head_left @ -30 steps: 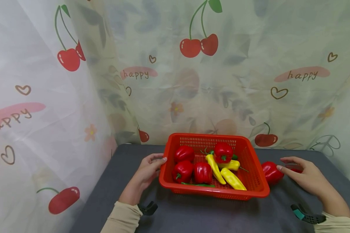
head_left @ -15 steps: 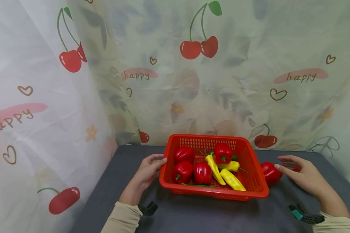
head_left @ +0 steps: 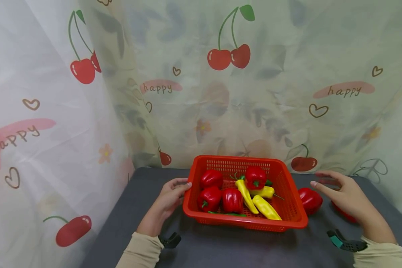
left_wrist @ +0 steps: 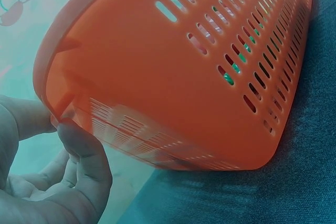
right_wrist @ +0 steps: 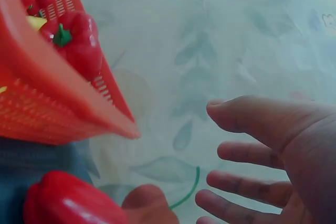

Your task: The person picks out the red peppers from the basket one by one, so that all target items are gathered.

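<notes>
Presently, lower centre: rectangular red plastic basket (head_left: 244, 220) holding blocky red peppers (head_left: 232, 200), elongated yellow peppers (head_left: 267, 208), slim green pods (head_left: 234, 214); left hand (head_left: 171, 192) pinching rim, right hand (head_left: 350, 197) relaxed.

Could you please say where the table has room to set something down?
The table is bare in front of the red basket, between the wrist straps, and left of the left hand. Right of the basket is crowded: a red bell pepper and a partly hidden red item lie by the right hand.
</notes>
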`<state>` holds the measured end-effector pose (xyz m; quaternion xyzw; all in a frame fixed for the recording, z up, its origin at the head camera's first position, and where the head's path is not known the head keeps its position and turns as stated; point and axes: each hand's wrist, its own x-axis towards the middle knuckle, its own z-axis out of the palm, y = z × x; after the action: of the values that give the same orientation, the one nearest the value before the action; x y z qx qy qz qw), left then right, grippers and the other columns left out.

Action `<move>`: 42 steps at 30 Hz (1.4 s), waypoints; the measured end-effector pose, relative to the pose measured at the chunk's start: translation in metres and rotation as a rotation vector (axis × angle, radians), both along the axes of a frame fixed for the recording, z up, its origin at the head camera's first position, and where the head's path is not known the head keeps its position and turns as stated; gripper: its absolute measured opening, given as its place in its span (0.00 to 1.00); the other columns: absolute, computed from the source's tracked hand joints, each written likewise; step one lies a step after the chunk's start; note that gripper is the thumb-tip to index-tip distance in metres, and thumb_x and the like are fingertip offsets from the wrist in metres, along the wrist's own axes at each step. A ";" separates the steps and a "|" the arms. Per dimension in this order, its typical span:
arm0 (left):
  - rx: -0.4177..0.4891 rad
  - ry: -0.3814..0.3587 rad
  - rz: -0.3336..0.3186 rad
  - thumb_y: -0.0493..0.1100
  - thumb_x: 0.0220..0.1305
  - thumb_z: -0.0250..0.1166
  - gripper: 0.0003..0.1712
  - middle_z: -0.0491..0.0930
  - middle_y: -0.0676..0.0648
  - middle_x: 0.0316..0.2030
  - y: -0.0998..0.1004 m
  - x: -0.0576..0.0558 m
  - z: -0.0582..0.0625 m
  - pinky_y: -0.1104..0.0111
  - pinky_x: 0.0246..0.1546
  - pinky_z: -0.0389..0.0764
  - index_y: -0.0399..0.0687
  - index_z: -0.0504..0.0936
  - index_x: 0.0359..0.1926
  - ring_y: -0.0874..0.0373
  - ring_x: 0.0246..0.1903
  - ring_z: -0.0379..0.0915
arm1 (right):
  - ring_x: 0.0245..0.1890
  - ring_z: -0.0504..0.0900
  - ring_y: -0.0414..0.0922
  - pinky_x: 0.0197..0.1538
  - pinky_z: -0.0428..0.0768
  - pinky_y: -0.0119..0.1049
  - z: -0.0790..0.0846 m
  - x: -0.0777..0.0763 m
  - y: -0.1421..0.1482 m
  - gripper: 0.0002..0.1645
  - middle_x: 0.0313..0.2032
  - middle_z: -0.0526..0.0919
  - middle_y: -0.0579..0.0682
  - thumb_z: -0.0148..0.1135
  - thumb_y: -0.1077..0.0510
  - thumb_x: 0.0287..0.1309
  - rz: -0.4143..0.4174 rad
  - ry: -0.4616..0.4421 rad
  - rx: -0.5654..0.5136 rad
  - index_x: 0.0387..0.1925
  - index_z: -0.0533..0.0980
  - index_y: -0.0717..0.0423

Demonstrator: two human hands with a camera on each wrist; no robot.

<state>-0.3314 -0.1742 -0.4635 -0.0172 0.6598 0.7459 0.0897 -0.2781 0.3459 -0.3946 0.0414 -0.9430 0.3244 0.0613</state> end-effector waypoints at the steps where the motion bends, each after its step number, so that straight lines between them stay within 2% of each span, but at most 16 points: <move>1: 0.000 -0.001 0.001 0.44 0.73 0.70 0.25 0.87 0.39 0.53 0.000 0.000 0.000 0.60 0.47 0.91 0.41 0.77 0.66 0.54 0.44 0.87 | 0.66 0.74 0.75 0.54 0.82 0.70 0.002 0.000 -0.002 0.44 0.71 0.71 0.73 0.62 0.35 0.73 0.002 0.004 -0.008 0.75 0.68 0.61; 6: -0.002 0.003 0.003 0.45 0.73 0.71 0.26 0.87 0.38 0.53 0.000 -0.001 -0.002 0.60 0.47 0.91 0.40 0.77 0.66 0.54 0.43 0.87 | 0.66 0.74 0.74 0.57 0.80 0.73 0.011 -0.003 -0.013 0.45 0.72 0.68 0.73 0.63 0.36 0.73 0.019 0.037 -0.030 0.76 0.66 0.60; 12: -0.001 0.008 0.001 0.45 0.72 0.71 0.26 0.87 0.38 0.53 0.000 -0.002 -0.003 0.61 0.47 0.91 0.40 0.77 0.66 0.54 0.43 0.87 | 0.64 0.76 0.74 0.56 0.82 0.71 0.019 -0.010 -0.028 0.40 0.68 0.72 0.73 0.65 0.41 0.73 0.040 0.114 -0.055 0.74 0.68 0.61; 13: -0.001 0.009 0.001 0.45 0.73 0.71 0.26 0.87 0.38 0.53 -0.001 -0.002 -0.003 0.61 0.47 0.91 0.40 0.77 0.66 0.54 0.43 0.87 | 0.63 0.77 0.74 0.54 0.85 0.68 0.020 -0.011 -0.031 0.39 0.67 0.73 0.72 0.65 0.42 0.73 0.046 0.128 -0.054 0.73 0.69 0.61; 15: 0.000 0.008 0.002 0.45 0.73 0.71 0.26 0.87 0.39 0.53 -0.001 -0.002 -0.003 0.61 0.47 0.91 0.40 0.77 0.65 0.54 0.43 0.87 | 0.60 0.80 0.70 0.51 0.89 0.55 0.023 -0.015 -0.037 0.35 0.64 0.77 0.69 0.66 0.45 0.73 0.063 0.161 -0.050 0.71 0.71 0.61; 17: 0.001 0.006 0.004 0.45 0.73 0.71 0.26 0.87 0.39 0.53 -0.001 -0.002 -0.004 0.61 0.47 0.91 0.40 0.77 0.65 0.54 0.43 0.87 | 0.57 0.82 0.66 0.48 0.88 0.43 0.025 -0.018 -0.044 0.33 0.62 0.80 0.67 0.67 0.46 0.72 0.081 0.186 -0.043 0.69 0.73 0.61; 19: -0.001 0.008 0.003 0.45 0.72 0.71 0.26 0.87 0.39 0.53 -0.002 -0.002 -0.004 0.61 0.47 0.91 0.40 0.77 0.65 0.54 0.43 0.87 | 0.56 0.83 0.64 0.48 0.87 0.40 0.028 -0.022 -0.052 0.33 0.60 0.81 0.66 0.68 0.47 0.72 0.094 0.202 -0.037 0.69 0.74 0.61; 22: 0.000 0.009 -0.002 0.45 0.72 0.71 0.26 0.87 0.38 0.53 -0.002 -0.002 -0.004 0.61 0.47 0.91 0.40 0.77 0.66 0.54 0.43 0.87 | 0.57 0.84 0.65 0.53 0.89 0.53 0.034 -0.027 -0.063 0.35 0.61 0.81 0.67 0.68 0.46 0.71 0.113 0.199 -0.042 0.70 0.72 0.61; 25: -0.003 0.012 -0.007 0.45 0.72 0.71 0.27 0.87 0.37 0.54 -0.002 -0.002 -0.003 0.61 0.47 0.91 0.40 0.76 0.66 0.54 0.43 0.87 | 0.59 0.82 0.68 0.56 0.85 0.65 0.039 -0.030 -0.073 0.37 0.64 0.78 0.69 0.67 0.46 0.72 0.127 0.178 -0.050 0.73 0.70 0.60; 33: 0.000 0.003 0.000 0.45 0.72 0.71 0.26 0.87 0.38 0.54 -0.001 -0.002 -0.001 0.59 0.48 0.91 0.41 0.77 0.66 0.53 0.44 0.88 | 0.65 0.75 0.68 0.61 0.81 0.67 0.045 -0.043 -0.091 0.39 0.71 0.70 0.67 0.65 0.44 0.74 0.185 0.125 -0.100 0.76 0.67 0.59; 42: -0.002 -0.001 -0.002 0.45 0.72 0.71 0.26 0.87 0.39 0.53 -0.001 -0.001 -0.002 0.60 0.48 0.91 0.41 0.77 0.66 0.54 0.43 0.88 | 0.70 0.71 0.69 0.68 0.74 0.70 0.034 -0.065 -0.103 0.37 0.72 0.70 0.67 0.66 0.45 0.74 0.231 0.093 -0.116 0.74 0.69 0.60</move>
<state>-0.3324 -0.1751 -0.4652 -0.0169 0.6605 0.7451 0.0908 -0.3430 0.2424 -0.3601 0.1608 -0.9078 0.3810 0.0694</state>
